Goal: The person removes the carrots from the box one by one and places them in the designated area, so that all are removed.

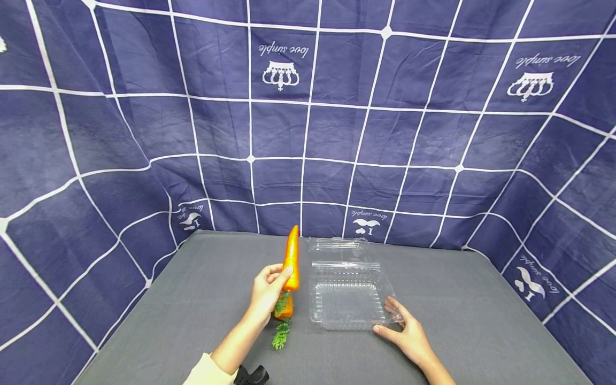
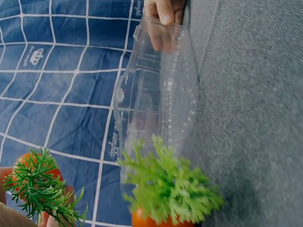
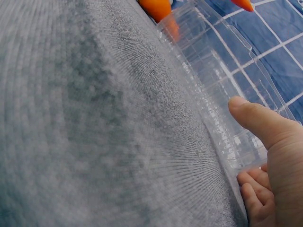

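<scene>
My left hand (image 1: 266, 291) pinches an orange carrot (image 1: 292, 256) between thumb and fingers, its tip pointing up and away. In the left wrist view, this carrot's green leafy top (image 2: 40, 184) shows beside the fingers. Below it on the table lies a second carrot (image 1: 285, 309), partly hidden, with leaves (image 1: 280, 336) toward the near side. A clear plastic clamshell container (image 1: 346, 302) stands to the right, its lid (image 1: 339, 245) folded back. My right hand (image 1: 406, 334) holds the container's near right corner, thumb at the front and fingers along the right side.
A grey cloth covers the table (image 1: 481, 321). Dark blue curtains with white grid lines (image 1: 337, 133) hang behind and along both sides. A black strap-like item (image 1: 252, 376) shows by the left sleeve.
</scene>
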`<state>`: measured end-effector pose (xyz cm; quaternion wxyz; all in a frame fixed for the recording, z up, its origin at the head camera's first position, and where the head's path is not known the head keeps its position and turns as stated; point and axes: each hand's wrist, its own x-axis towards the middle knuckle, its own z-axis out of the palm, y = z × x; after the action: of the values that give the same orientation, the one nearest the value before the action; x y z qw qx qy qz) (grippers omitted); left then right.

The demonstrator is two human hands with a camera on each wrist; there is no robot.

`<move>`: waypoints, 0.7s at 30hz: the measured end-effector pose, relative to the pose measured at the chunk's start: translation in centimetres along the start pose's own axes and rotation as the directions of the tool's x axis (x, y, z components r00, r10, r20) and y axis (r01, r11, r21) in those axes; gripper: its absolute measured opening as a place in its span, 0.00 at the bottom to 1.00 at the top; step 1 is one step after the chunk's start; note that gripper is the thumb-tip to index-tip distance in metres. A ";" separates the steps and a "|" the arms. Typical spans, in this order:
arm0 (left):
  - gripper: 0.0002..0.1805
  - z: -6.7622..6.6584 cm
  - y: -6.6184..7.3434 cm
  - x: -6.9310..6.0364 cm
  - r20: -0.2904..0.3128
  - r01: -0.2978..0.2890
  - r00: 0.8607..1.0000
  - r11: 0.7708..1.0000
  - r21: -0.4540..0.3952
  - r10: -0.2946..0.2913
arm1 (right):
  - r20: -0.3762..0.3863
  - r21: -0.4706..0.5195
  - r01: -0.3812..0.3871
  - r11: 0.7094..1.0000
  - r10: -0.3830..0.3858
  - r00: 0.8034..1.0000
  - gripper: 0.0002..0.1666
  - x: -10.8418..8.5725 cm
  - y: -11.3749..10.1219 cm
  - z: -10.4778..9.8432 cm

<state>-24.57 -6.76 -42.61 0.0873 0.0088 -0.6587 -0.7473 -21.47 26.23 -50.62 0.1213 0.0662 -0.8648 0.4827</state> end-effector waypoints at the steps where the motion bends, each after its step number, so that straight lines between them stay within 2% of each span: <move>1: 0.22 -0.2 0.0 0.0 -0.001 0.002 1.000 1.000 0.004 -0.002 | 0.000 -0.001 0.000 1.000 0.000 1.000 0.48 0.0 0.0 0.0; 9: 0.22 -1.6 -0.3 0.0 -0.033 0.025 0.999 0.999 0.038 -0.023 | 0.005 0.001 0.002 1.000 -0.002 1.000 0.48 0.1 -0.1 0.0; 14: 0.23 -2.5 -0.3 0.0 -0.039 0.039 0.999 0.999 0.028 -0.038 | 0.010 -0.014 -0.004 1.000 0.004 1.000 0.49 0.1 -0.1 0.0; 21: 0.21 -3.4 -0.1 0.1 -0.056 0.026 0.998 0.999 0.033 -0.024 | -0.002 -0.013 0.003 1.000 -0.003 1.000 0.48 0.0 0.0 0.1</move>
<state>-24.29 -10.09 -43.13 0.0960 0.0394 -0.6685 -0.7364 -21.51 26.20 -50.67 0.1232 0.0666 -0.8677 0.4770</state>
